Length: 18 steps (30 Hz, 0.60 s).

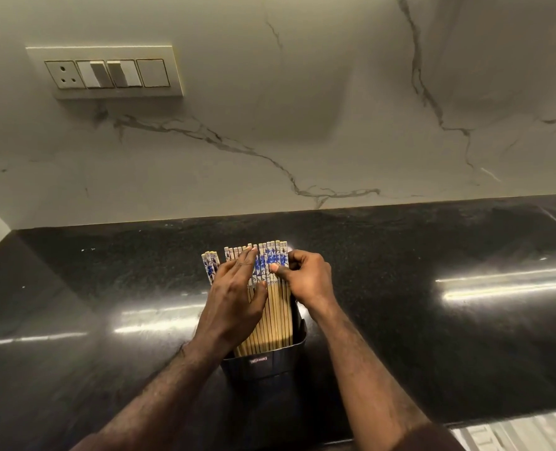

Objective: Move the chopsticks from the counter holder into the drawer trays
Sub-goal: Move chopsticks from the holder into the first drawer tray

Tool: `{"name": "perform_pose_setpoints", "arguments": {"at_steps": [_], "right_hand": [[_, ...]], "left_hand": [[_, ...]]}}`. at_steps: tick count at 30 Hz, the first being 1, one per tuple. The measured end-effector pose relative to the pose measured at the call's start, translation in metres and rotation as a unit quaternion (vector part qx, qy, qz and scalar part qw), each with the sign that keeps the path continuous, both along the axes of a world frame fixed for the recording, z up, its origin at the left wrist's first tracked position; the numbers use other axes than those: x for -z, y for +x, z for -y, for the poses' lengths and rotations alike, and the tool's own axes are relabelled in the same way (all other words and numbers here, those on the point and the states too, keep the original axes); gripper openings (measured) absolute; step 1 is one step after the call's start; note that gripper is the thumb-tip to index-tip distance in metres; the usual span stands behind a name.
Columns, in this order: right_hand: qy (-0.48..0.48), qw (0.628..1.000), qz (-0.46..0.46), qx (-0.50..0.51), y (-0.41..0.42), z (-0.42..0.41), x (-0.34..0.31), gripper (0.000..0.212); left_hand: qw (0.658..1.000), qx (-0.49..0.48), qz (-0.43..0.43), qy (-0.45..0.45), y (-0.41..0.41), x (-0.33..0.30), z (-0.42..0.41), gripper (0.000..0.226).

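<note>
A dark holder [263, 364] stands on the black counter, near its front edge. Several wooden chopsticks [275, 317] with blue-and-white patterned tops stand in it, fanned out. My left hand [234, 301] lies flat against the front of the bundle with its fingers spread. My right hand [306, 279] pinches the tops of the chopsticks at the right side, thumb in front and fingers behind. A few chopsticks [211, 265] lean apart at the left of my left hand.
The glossy black counter [432, 288] runs left and right of the holder. Behind it rises a white marbled wall with a switch panel [106, 73] at upper left. A pale patterned surface [524, 432] shows below the counter edge at bottom right.
</note>
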State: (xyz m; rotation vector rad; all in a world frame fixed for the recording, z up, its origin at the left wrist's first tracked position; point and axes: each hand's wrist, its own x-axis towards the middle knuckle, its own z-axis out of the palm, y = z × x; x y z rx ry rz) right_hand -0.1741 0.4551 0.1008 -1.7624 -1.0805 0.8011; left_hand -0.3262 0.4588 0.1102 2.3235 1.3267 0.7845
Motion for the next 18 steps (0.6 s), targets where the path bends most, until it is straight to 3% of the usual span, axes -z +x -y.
{"name": "perform_pose_setpoints", "arguments": {"at_steps": [11,15,18], "right_hand": [[0.014,0.998,-0.056,-0.013,0.008,0.000,-0.004,0.018],[0.043,0.994,-0.091,-0.039,0.013,0.003,-0.018,0.019],[0.047,0.988,-0.125,-0.081,0.016,0.003,-0.030,0.020]], "left_hand": [[0.999,-0.012,0.043,-0.031,0.013,0.000,-0.002,0.066],[0.986,-0.022,0.102,-0.129,0.019,-0.005,-0.004,0.065],[0.955,-0.010,0.173,-0.240,0.024,-0.008,-0.005,0.056]]}}
